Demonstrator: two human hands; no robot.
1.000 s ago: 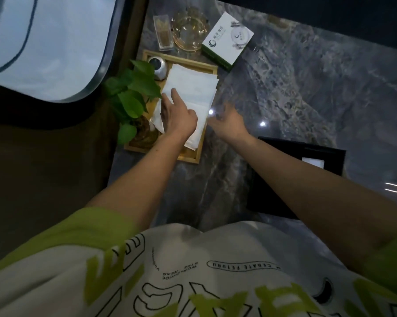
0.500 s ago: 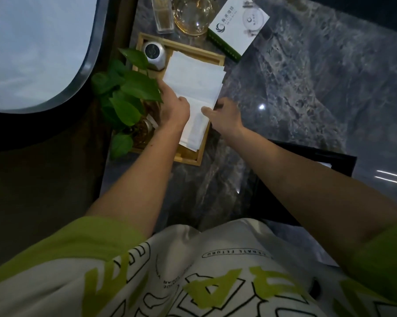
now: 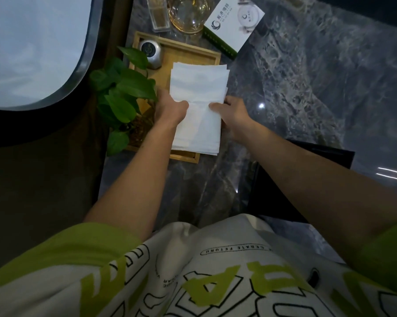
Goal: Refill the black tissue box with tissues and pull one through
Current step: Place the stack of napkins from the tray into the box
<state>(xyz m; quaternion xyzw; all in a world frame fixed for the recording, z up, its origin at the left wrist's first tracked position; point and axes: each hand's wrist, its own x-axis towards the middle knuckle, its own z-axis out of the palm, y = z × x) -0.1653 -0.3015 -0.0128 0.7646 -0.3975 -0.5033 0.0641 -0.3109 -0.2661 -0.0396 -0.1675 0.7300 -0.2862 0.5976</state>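
Note:
A stack of white tissues [image 3: 198,88] lies over a wooden tray [image 3: 188,52] on the dark marble table. My left hand [image 3: 170,108] grips the stack's left edge, thumb on top. My right hand [image 3: 233,110] grips the right edge the same way. The black tissue box [image 3: 330,156] sits to the right, nearer me, mostly hidden under my right forearm.
On the tray stand a potted green plant [image 3: 124,94] and a small round silver device [image 3: 150,51]. Behind the tray are a glass bowl [image 3: 186,14], a clear container [image 3: 158,14] and a white-and-green carton [image 3: 233,24]. A curved pale surface [image 3: 32,42] lies to the left.
My left hand has shifted from resting on top of the stack to gripping its left edge. My right hand has come in and closed on the right edge.

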